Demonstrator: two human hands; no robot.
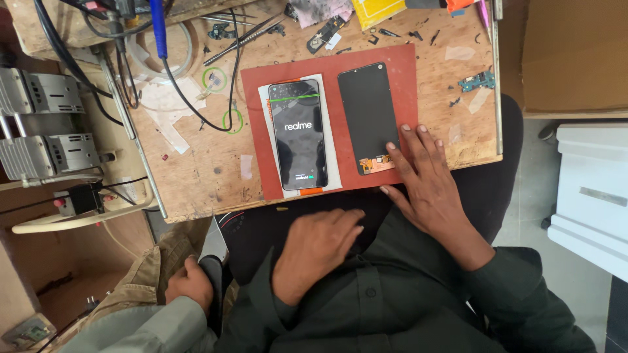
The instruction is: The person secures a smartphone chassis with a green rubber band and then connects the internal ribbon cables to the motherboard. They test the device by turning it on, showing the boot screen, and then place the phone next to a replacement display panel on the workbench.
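Observation:
A phone with a lit boot screen and a green line near its top lies on a white sheet on the red mat. Beside it to the right lies a separate black display panel with an orange flex strip at its lower end. My right hand rests flat on the mat's lower right corner, fingers spread, with the fingertips touching the panel's lower edge. My left hand lies in my lap below the table edge, relaxed and holding nothing.
The wooden bench carries tweezers, black cables, small circuit parts and screws. Grey equipment stands at left. Another person's hand at lower left holds a silvery object. A cardboard box and white case sit right.

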